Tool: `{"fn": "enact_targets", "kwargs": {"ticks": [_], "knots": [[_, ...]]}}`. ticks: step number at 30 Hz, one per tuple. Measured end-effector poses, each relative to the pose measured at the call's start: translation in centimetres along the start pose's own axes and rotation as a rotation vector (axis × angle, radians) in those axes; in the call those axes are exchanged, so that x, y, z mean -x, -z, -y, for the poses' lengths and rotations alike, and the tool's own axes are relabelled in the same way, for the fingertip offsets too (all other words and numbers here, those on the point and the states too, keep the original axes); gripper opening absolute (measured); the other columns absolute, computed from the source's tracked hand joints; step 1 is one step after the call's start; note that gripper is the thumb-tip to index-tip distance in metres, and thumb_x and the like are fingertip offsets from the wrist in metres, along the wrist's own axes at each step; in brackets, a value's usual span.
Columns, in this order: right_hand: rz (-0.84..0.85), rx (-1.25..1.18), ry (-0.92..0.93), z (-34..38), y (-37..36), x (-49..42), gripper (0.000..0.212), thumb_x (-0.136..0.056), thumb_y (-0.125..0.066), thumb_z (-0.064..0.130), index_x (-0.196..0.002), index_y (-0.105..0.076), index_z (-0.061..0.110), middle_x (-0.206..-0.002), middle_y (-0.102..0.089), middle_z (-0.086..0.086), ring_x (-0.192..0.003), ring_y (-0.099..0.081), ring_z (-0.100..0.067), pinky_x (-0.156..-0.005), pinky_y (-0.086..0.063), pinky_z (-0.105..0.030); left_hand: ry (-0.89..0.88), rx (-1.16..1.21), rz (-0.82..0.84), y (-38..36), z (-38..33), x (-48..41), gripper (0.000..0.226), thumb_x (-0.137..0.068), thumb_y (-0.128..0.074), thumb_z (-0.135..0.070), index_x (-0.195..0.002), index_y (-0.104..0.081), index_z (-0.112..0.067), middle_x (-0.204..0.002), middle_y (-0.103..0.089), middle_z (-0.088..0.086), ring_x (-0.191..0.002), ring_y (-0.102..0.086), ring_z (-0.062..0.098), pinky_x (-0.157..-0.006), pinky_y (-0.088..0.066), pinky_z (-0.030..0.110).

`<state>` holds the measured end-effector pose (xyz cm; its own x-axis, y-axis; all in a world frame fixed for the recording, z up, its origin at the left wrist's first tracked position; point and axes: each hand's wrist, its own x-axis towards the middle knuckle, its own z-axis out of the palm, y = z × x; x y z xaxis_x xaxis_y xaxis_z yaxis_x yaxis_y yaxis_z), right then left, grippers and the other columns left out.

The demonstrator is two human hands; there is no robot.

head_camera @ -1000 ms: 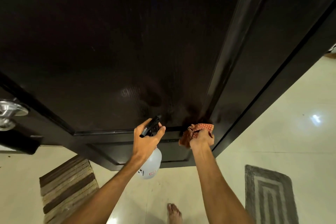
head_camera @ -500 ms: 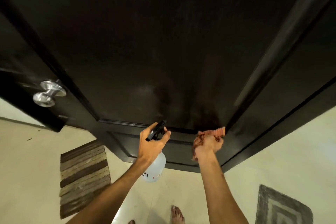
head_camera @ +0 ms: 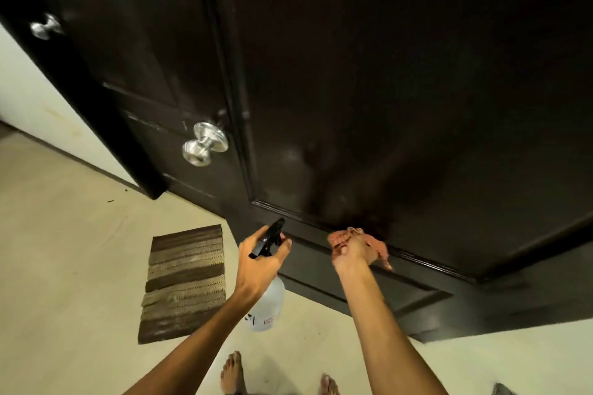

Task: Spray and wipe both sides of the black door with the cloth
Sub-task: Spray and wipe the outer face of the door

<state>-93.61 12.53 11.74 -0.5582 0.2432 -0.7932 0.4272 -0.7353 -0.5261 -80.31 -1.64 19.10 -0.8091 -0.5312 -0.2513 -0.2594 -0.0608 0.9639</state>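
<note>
**Inspector:** Start nearest. Bare feet on the pale floor. The left hand is wrapped round the neck of the spray bottle, black trigger head pointing up toward the door — the bottle hangs off the surface, not touching it.

**Clerk:** And the other?

**Inspector:** The right hand grips the bunched reddish cloth and presses it against the black door at the moulding along the bottom of the large upper panel.

**Clerk:** Progress?

**Inspector:** In my judgement, partial. Wiping is under way low on this face; a faint smeared sheen shows above the cloth (whether wet or only reflection, I cannot tell). The lower panel and the rest of this face cannot be judged, and the far side is out of view — presumably still owed.

**Clerk:** Room to move?

**Inspector:** Adequate. Open floor on both sides; a striped mat lies left of the arms, well apart from the feet. The silver knob projects near the door's left edge — an obstacle for any leftward sweep. A second knob sits farther back.
</note>
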Motion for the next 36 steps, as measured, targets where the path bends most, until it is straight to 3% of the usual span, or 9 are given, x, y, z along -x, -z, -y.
{"fn": "enact_targets", "kwargs": {"ticks": [3,6,11,17,21,25,28,32,36], "knots": [[0.084,0.060,-0.029,-4.5,-3.9,5.0,0.037,-0.101,-0.042,-0.009,-0.135,-0.050,0.003,-0.118,-0.061,-0.014,-0.108,-0.064,-0.031,-0.097,-0.052,-0.046,-0.005,0.009,-0.012,4.1,0.6,-1.8,0.030,-0.087,-0.084,-0.014,-0.093,-0.064,-0.037,-0.095,-0.072,0.000,-0.079,-0.066,0.026,-0.080,-0.055,0.046],[0.204,0.301,-0.185,-8.2,-7.6,8.6,0.040,-0.106,-0.041,0.003,-0.147,-0.044,0.001,-0.144,-0.054,-0.020,-0.136,-0.049,-0.041,-0.110,-0.041,-0.058,-0.083,-0.024,-0.024,7.7,0.4,-3.9,0.026,-0.088,-0.084,-0.015,-0.085,-0.069,-0.036,-0.072,-0.068,-0.006,-0.058,-0.058,0.011,-0.061,-0.051,0.039],[0.341,0.191,-0.231,-12.9,-14.4,10.8,0.024,-0.107,-0.039,0.004,-0.125,-0.056,0.001,-0.131,-0.059,-0.017,-0.126,-0.055,-0.042,-0.094,-0.052,-0.056,-0.152,-0.080,-0.036,13.5,0.6,-8.0,0.024,-0.090,-0.080,-0.012,-0.092,-0.071,-0.034,-0.078,-0.073,-0.007,-0.055,-0.060,0.003,-0.058,-0.051,0.030],[0.172,-0.026,-0.022,-9.1,-12.0,9.9,0.036,-0.103,-0.037,0.008,-0.131,-0.059,0.003,-0.120,-0.068,-0.019,-0.120,-0.063,-0.037,-0.071,-0.063,-0.045,-0.118,-0.061,-0.035,17.3,1.1,-10.3,0.012,-0.090,-0.080,-0.015,-0.090,-0.073,-0.025,-0.081,-0.073,-0.011,-0.068,-0.068,0.008,-0.068,-0.051,0.025],[0.077,-0.209,0.188,-9.2,-12.2,12.7,0.038,-0.105,-0.046,0.018,-0.142,-0.038,0.022,-0.125,-0.056,-0.010,-0.108,-0.062,-0.029,-0.085,-0.062,-0.051,-0.105,-0.058,-0.005,17.0,1.0,-10.5,0.011,-0.091,-0.080,-0.018,-0.091,-0.072,-0.026,-0.083,-0.073,-0.015,-0.076,-0.070,0.012,-0.070,-0.055,0.028],[0.071,-0.156,0.092,-12.7,-13.6,11.7,0.045,-0.106,-0.047,0.027,-0.149,-0.039,0.021,-0.146,-0.049,-0.009,-0.126,-0.052,-0.032,-0.110,-0.047,-0.048,-0.130,-0.048,-0.005,16.6,0.6,-10.2,0.010,-0.090,-0.081,-0.021,-0.094,-0.073,-0.027,-0.086,-0.074,-0.016,-0.075,-0.070,0.013,-0.067,-0.054,0.028],[0.153,-0.049,0.040,-13.8,-14.2,11.3,0.055,-0.102,-0.054,0.005,-0.153,-0.039,0.019,-0.140,-0.046,-0.007,-0.123,-0.051,-0.031,-0.115,-0.041,-0.040,-0.181,-0.054,-0.008,16.5,-0.4,-10.3,0.016,-0.090,-0.081,-0.020,-0.101,-0.073,-0.030,-0.088,-0.074,-0.019,-0.077,-0.071,0.008,-0.064,-0.055,0.021],[0.215,0.206,0.324,-14.9,-14.8,14.2,0.061,-0.092,-0.055,-0.016,-0.143,-0.050,0.016,-0.127,-0.062,-0.018,-0.101,-0.068,-0.028,-0.072,-0.064,-0.036,-0.205,-0.071,-0.060,17.1,-1.2,-10.5,0.018,-0.090,-0.081,-0.021,-0.102,-0.071,-0.032,-0.089,-0.072,-0.031,-0.090,-0.068,-0.004,-0.073,-0.052,0.008],[0.349,0.508,0.837,-15.5,-14.5,15.3,0.030,-0.087,-0.069,-0.011,-0.109,-0.068,0.009,-0.101,-0.073,-0.006,-0.089,-0.071,-0.001,-0.079,-0.058,-0.019,-0.182,-0.091,-0.115,17.5,-0.7,-10.4,0.016,-0.092,-0.079,-0.019,-0.095,-0.070,-0.033,-0.087,-0.073,-0.014,-0.088,-0.067,0.000,-0.074,-0.052,0.020]]}}
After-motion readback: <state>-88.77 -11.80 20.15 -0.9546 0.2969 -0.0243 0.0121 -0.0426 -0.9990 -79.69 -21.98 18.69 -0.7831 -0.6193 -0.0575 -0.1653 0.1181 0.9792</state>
